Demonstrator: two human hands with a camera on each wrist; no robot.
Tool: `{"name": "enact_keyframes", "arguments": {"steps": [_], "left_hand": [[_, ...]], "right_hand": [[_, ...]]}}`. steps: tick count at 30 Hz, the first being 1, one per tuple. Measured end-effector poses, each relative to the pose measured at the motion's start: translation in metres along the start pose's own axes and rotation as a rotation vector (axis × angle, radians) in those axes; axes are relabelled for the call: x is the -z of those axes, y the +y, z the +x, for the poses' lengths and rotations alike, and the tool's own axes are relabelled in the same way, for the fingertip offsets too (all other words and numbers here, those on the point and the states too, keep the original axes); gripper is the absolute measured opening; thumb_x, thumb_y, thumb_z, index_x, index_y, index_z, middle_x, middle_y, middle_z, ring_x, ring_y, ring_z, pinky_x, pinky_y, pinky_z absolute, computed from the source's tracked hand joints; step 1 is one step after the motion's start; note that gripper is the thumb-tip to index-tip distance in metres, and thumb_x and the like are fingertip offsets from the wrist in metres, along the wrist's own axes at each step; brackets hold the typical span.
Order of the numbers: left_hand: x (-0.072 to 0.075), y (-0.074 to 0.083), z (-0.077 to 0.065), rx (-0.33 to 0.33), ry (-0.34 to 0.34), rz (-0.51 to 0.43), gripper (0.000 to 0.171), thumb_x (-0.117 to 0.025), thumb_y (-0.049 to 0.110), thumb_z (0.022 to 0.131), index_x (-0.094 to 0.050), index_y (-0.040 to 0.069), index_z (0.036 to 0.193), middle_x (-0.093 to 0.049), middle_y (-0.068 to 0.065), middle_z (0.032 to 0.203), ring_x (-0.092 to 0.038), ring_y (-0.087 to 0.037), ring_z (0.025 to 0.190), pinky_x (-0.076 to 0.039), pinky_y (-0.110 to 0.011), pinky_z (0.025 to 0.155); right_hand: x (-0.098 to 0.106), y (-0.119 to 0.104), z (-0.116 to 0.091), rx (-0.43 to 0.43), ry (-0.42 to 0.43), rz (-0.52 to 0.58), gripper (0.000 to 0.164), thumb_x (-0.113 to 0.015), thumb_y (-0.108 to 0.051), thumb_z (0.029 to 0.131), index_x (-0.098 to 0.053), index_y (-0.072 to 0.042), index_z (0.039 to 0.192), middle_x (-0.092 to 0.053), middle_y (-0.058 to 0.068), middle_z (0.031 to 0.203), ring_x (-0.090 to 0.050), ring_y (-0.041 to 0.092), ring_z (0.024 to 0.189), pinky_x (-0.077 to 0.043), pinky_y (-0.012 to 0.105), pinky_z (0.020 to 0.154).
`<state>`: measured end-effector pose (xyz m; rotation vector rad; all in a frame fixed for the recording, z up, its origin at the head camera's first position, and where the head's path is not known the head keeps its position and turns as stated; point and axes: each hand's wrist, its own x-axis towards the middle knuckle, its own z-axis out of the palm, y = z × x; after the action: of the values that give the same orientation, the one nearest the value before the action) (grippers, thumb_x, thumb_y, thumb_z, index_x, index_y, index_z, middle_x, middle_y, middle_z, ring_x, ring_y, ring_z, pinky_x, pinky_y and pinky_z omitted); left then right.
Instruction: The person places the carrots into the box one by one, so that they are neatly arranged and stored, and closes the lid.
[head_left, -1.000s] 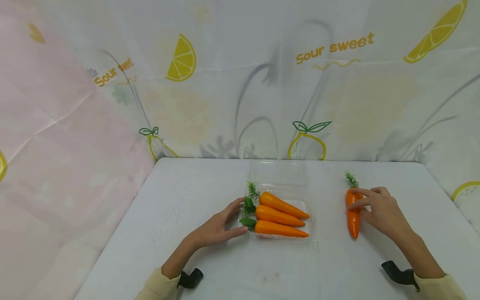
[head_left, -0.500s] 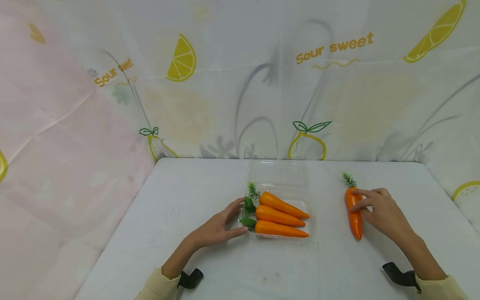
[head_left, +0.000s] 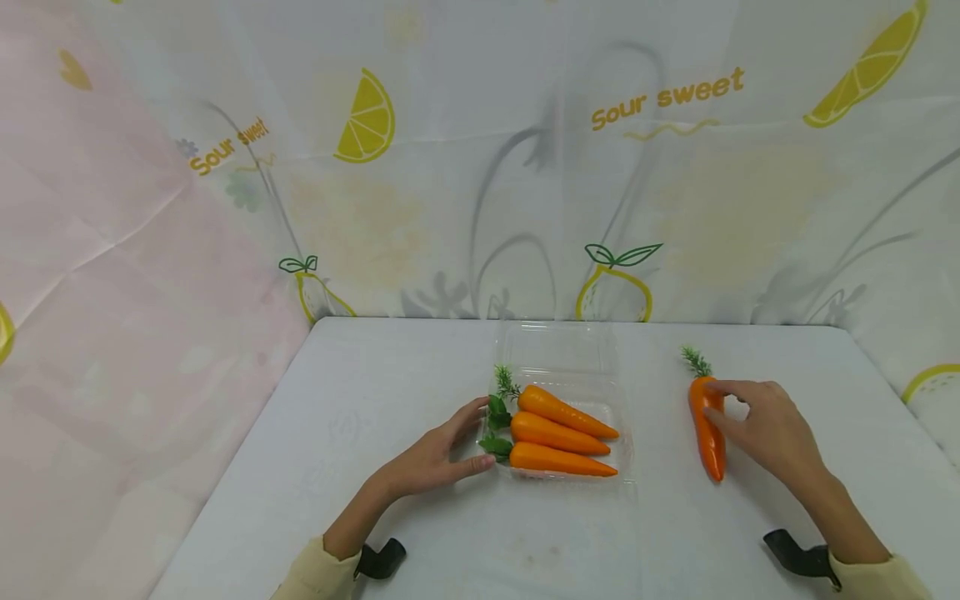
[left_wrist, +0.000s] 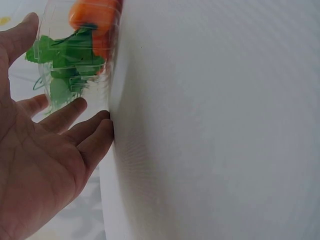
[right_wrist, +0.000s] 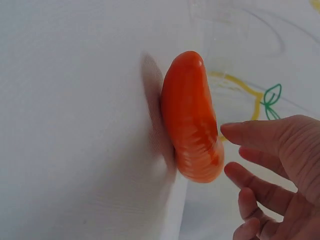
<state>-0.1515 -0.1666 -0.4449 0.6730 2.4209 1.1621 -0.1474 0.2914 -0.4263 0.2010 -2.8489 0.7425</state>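
Observation:
A clear plastic clamshell box (head_left: 627,421) stands with its lid laid back on the white table. Three orange toy carrots (head_left: 558,458) lie side by side in it, their green tops (left_wrist: 75,52) to the left. My left hand (head_left: 431,460) rests at the box's left side, fingers and thumb spread at its wall. To the right a single darker orange carrot (head_left: 707,429) lies lengthwise on the table, feathery green top away from me. My right hand (head_left: 776,429) is beside it, thumb and forefinger tips right at its side; in the right wrist view the fingers (right_wrist: 250,180) stand loosely apart.
The white table (head_left: 360,383) ends at a hanging cloth (head_left: 450,208) printed with lemons and lettering. The open lid (head_left: 555,346) reaches toward the table's back edge. Black wrist mounts (head_left: 798,552) stick out inward from both sleeves.
The single carrot has turned slightly, its leafy top to the left and its tip to the right. The right hand's fingers have drawn back from across it. The left hand and box stay put.

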Motion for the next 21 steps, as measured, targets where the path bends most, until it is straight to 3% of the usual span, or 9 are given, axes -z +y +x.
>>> {"name": "enact_keyframes", "arguments": {"steps": [6,12,21], "left_hand": [[-0.0003,-0.0010,0.0003,-0.009,0.001,0.004,0.081,-0.064,0.049,0.093,-0.015,0.039,0.156,-0.029,0.005,0.158,-0.034,-0.014,0.141,-0.031,-0.042,0.113],[-0.0004,-0.0010,0.0010,-0.013,0.001,0.001,0.081,-0.064,0.049,0.093,-0.015,0.038,0.156,-0.029,0.005,0.158,-0.034,-0.013,0.141,-0.031,-0.043,0.113],[-0.0009,0.0002,0.0002,0.001,0.004,0.011,0.082,-0.065,0.050,0.093,-0.015,0.038,0.156,-0.028,0.006,0.159,-0.034,-0.014,0.141,-0.031,-0.044,0.113]], "right_hand": [[0.0006,-0.0013,0.0007,-0.094,-0.051,-0.053,0.055,-0.080,-0.033,0.082,-0.065,0.004,0.120,-0.067,0.024,0.106,-0.056,0.041,0.091,-0.052,0.046,0.062],[0.0019,0.0002,-0.0004,-0.142,-0.111,-0.078,0.067,-0.077,-0.045,0.083,-0.060,0.004,0.125,-0.067,0.024,0.103,-0.058,0.038,0.085,-0.047,0.032,0.054],[0.0015,0.0016,-0.0022,-0.192,-0.175,-0.052,0.076,-0.074,-0.053,0.084,-0.053,0.002,0.133,-0.070,0.020,0.099,-0.058,0.024,0.072,-0.042,0.030,0.052]]}}
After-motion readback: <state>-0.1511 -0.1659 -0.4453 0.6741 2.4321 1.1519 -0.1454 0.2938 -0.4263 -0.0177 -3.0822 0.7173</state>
